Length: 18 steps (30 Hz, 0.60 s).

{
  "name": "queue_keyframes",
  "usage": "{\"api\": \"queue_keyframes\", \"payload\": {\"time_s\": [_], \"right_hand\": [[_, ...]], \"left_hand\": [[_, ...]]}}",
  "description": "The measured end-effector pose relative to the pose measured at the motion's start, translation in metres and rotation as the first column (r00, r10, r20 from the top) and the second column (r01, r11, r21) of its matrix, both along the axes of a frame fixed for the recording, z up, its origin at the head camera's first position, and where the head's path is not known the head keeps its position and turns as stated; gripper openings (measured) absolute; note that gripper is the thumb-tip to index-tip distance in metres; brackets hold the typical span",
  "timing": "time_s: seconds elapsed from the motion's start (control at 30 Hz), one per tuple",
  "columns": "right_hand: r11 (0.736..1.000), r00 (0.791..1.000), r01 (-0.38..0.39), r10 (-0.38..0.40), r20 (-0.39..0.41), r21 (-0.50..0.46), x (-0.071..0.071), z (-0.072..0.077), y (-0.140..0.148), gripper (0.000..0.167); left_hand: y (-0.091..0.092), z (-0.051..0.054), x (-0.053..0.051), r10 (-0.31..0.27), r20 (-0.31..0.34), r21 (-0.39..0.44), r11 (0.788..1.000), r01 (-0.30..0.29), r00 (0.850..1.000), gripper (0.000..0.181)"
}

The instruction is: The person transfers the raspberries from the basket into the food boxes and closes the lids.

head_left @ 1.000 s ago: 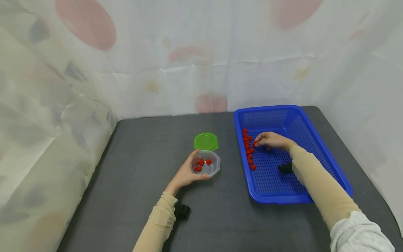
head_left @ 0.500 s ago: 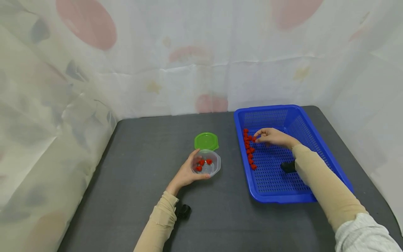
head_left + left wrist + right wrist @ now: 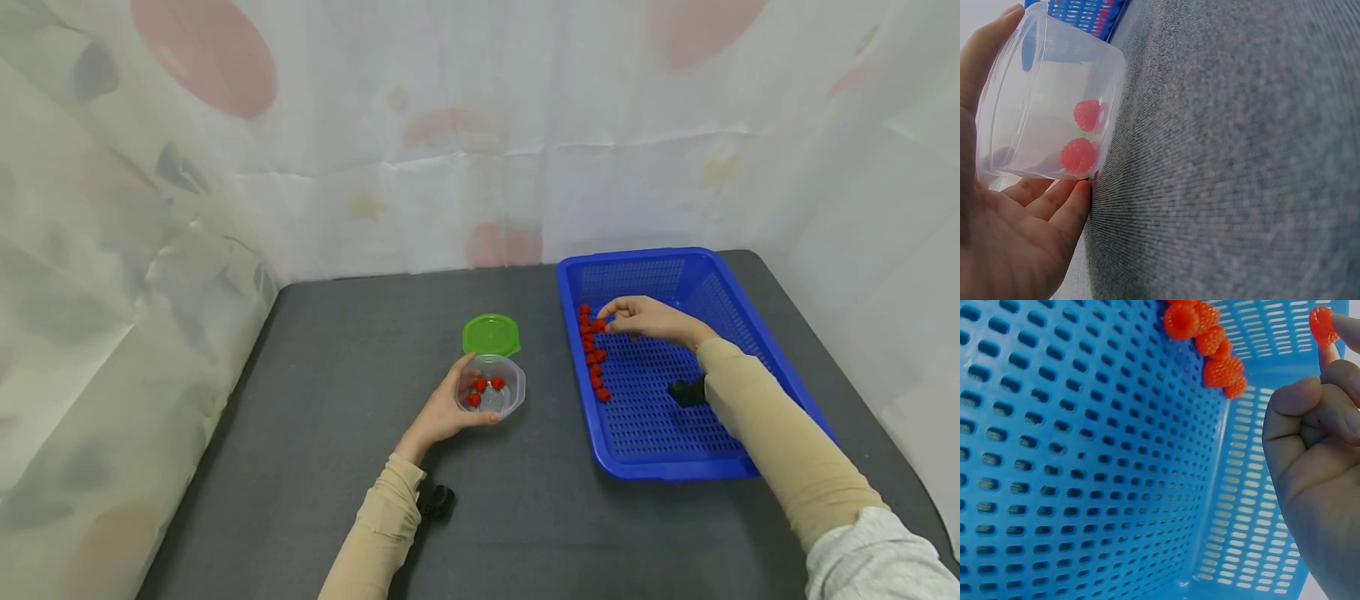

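Note:
In the head view, the left hand [image 3: 442, 414] grips a clear plastic tub [image 3: 512, 390] around its side, with three red raspberries [image 3: 497, 383] inside. The left wrist view shows the thumb and fingers on either side of the tub [image 3: 1054, 94]; two raspberries [image 3: 1079, 155] show through its wall. Over the blue basket [image 3: 660, 471] is the right hand [image 3: 652, 321]. In the right wrist view the right hand [image 3: 1322, 437] pinches one raspberry [image 3: 1323, 326] between thumb and fingertip, beside several other raspberries [image 3: 1224, 372] along the basket's side.
A green lid [image 3: 491, 335] lies on the dark grey table [image 3: 337, 375] just behind the tub. The blue basket stands at the right of the table. Pale patterned sheets [image 3: 450, 200] hang behind and at both sides.
The right hand has shifted slightly back, away from the wearer, along the raspberries at the basket's left side. The left hand and the tub have stayed in place.

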State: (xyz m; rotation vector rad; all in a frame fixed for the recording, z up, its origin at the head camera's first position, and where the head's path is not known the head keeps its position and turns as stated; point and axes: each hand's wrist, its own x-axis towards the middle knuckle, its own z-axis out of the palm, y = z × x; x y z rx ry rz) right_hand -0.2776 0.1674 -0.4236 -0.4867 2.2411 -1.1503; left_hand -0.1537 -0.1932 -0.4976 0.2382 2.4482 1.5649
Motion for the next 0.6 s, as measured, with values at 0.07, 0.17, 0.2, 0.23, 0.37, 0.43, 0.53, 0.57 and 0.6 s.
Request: {"api": "queue_keyframes", "payload": {"time_s": [0.07, 0.17, 0.2, 0.23, 0.37, 0.43, 0.53, 0.57, 0.6], "right_hand": [[1.0, 1.0, -0.001, 0.001, -0.003, -0.004, 0.0, 0.002, -0.002, 0.035], [1.0, 1.0, -0.002, 0.002, -0.008, -0.011, -0.001, 0.005, -0.004, 0.035], [1.0, 1.0, -0.002, 0.002, -0.009, -0.016, -0.001, 0.006, -0.005, 0.035], [1.0, 1.0, -0.006, 0.005, -0.011, -0.02, -0.001, 0.007, -0.006, 0.036], [0.999, 1.0, -0.013, 0.012, -0.022, -0.03, 0.001, 0.012, -0.009, 0.038], [0.999, 1.0, -0.014, 0.014, -0.027, -0.036, 0.002, 0.014, -0.011, 0.039], [0.999, 0.999, -0.021, 0.019, -0.034, -0.046, 0.004, 0.017, -0.014, 0.038], [0.998, 0.999, -0.024, 0.023, -0.036, -0.051, 0.004, 0.018, -0.015, 0.038], [0.998, 0.999, -0.026, 0.024, -0.035, -0.057, 0.005, 0.019, -0.016, 0.037]], "left_hand": [[0.0, 0.0, 0.0, 0.0, 0.002, 0.002, 1.0, 0.0, 1.0, 0.106], [0.001, 0.0, 0.0, 0.0, 0.002, 0.006, 1.0, 0.0, 1.0, 0.106], [0.0, 0.0, 0.0, -0.001, 0.002, 0.006, 1.0, 0.001, 1.0, 0.106], [0.0, 0.0, -0.001, -0.002, 0.002, 0.008, 1.0, 0.001, 1.0, 0.106], [0.0, -0.001, -0.001, -0.002, 0.0, 0.014, 1.0, 0.002, 1.0, 0.106], [0.0, -0.001, -0.001, -0.002, 0.001, 0.014, 1.0, 0.002, 1.0, 0.106], [0.0, 0.0, 0.0, -0.003, 0.01, 0.012, 1.0, 0.003, 1.0, 0.105], [0.0, 0.001, 0.0, -0.006, 0.015, 0.012, 1.0, 0.006, 1.0, 0.105], [0.0, 0.002, 0.0, -0.01, 0.019, 0.013, 1.0, 0.01, 1.0, 0.105]]}}
